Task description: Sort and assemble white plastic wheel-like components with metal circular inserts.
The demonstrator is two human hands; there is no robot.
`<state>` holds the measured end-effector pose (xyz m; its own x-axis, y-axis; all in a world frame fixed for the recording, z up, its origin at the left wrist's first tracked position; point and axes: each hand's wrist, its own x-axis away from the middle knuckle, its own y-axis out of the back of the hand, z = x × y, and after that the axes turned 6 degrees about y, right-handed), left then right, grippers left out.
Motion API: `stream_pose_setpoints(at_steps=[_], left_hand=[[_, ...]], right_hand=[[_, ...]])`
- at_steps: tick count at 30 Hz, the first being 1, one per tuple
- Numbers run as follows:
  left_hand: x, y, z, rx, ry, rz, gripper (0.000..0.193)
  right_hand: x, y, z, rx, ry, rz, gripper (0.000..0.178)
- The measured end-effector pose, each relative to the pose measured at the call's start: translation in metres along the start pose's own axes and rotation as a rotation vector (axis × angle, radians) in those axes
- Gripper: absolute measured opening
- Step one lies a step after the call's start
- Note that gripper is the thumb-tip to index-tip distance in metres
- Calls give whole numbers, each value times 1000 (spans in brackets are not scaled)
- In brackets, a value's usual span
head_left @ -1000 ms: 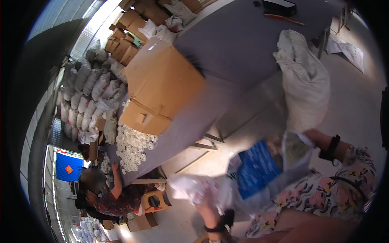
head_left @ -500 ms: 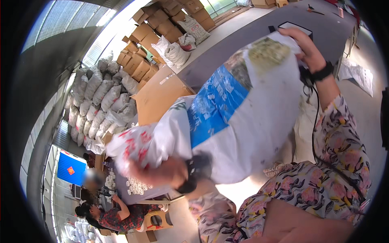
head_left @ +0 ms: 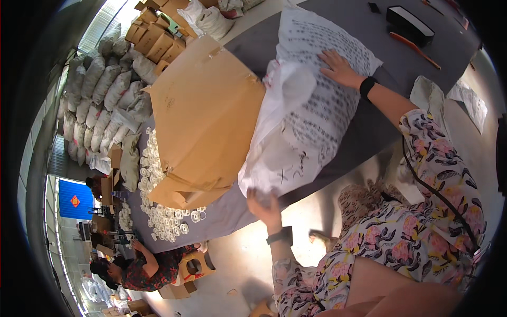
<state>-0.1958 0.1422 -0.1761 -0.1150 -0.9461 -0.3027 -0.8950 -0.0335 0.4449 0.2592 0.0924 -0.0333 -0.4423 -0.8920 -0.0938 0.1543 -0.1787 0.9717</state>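
Note:
A full white woven sack [head_left: 317, 116] lies slantwise on the dark-covered table, its upper face covered with rows of dark print. Flat on its far part rests my right hand [head_left: 340, 68], fingers spread. My left hand [head_left: 265, 208] is at the sack's near end, by the table's front edge; its slightly blurred fingers are apart and look to be touching the fabric. Against the sack's left side stands a large brown cardboard box [head_left: 211, 121]. Both wrists wear black bands.
Many small white ring-shaped pieces [head_left: 169, 222] lie around the box. Farther right on the table are a black-framed mirror-like object [head_left: 409, 26] and an orange-handled tool [head_left: 414, 50]. A co-worker [head_left: 148, 269] sits at the left. Stacked sacks [head_left: 105, 84] and cartons [head_left: 158, 42] stand behind.
The sack, held up in both hands before, has come down onto the table with a different face upward. My right hand has shifted from gripping its end to lying flat; my left has loosened.

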Motion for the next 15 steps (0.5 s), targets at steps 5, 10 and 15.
stream_pose_setpoints(at_steps=[5,10,15], left_hand=[[-26,-41,-82,116,223,426,48],[41,-85,-103,420,-123,1206,42],[61,-110,-122,516,40,1329,33]], right_hand=[[30,14,-21,29,-153,-16,61],[81,14,-8,91,-82,-351,55],[137,-18,109,-237,-26,-195,45]])
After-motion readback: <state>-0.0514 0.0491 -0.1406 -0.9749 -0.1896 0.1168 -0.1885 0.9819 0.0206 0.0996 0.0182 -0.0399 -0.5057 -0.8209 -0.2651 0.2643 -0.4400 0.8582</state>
